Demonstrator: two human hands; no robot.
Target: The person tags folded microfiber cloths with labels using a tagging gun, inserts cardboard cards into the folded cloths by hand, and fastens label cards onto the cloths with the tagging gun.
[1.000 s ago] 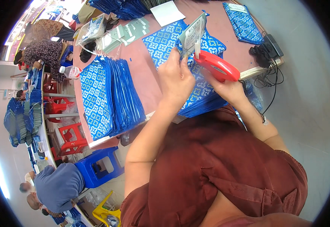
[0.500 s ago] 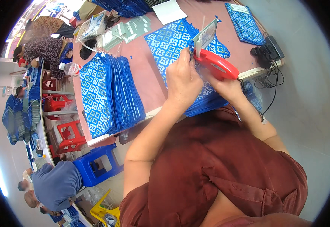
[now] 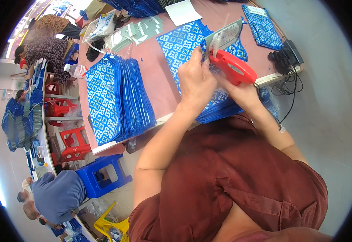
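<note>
My right hand (image 3: 242, 93) is wrapped round a red tagging gun (image 3: 240, 69), with pale plastic fasteners standing up from its top. My left hand (image 3: 198, 82) pinches the corner of a blue patterned fabric piece (image 3: 239, 51) just beside the gun's tip. A grey-green printed card (image 3: 229, 34) stands upright against that corner, behind the gun. Where the needle meets card and fabric is hidden by my fingers. Under both hands lies a pile of the same blue and white patterned fabric (image 3: 180, 43).
Left of my hands, a thick folded fabric stack (image 3: 101, 99) reaches the pink table's edge. Loose cards (image 3: 145, 31), a white basket (image 3: 90, 30) and a bottle (image 3: 77, 71) lie beyond it. At right are another fabric bundle (image 3: 260, 28) and a black cabled device (image 3: 283, 58). People work at left.
The card beside the tagging gun has turned to show more of its printed face. The gun has shifted slightly right and down; both hands keep their grip.
</note>
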